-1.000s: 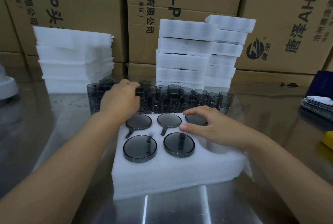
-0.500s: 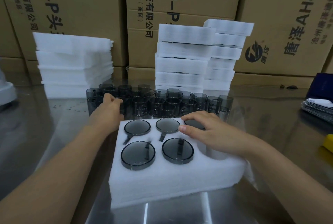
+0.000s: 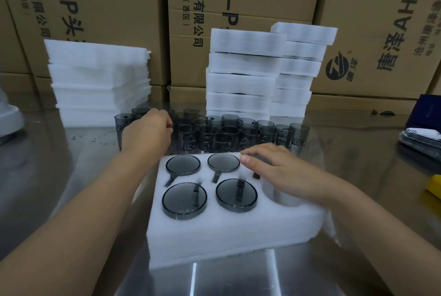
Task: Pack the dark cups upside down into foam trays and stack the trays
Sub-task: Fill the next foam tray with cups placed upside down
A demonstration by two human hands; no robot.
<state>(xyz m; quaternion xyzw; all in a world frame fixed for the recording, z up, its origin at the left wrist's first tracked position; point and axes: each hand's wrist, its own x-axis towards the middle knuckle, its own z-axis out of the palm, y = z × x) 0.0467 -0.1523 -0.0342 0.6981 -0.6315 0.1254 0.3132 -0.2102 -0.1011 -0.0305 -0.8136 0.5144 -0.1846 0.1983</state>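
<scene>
Four dark cups (image 3: 184,200) sit upside down in the foam tray (image 3: 233,236), just left of the right hand (image 3: 281,171). This hand lies flat with relaxed fingers over a fifth cup. Beside its wrist one round pocket (image 3: 286,198) lies open. Beyond the tray, the left hand (image 3: 145,134) curls among the loose cups (image 3: 238,133); I cannot tell if it holds one.

One foam tray (image 3: 233,231), four inverted cups (image 3: 184,201) showing, three foam stacks (image 3: 241,81), around twenty upright cups (image 3: 299,132).
</scene>
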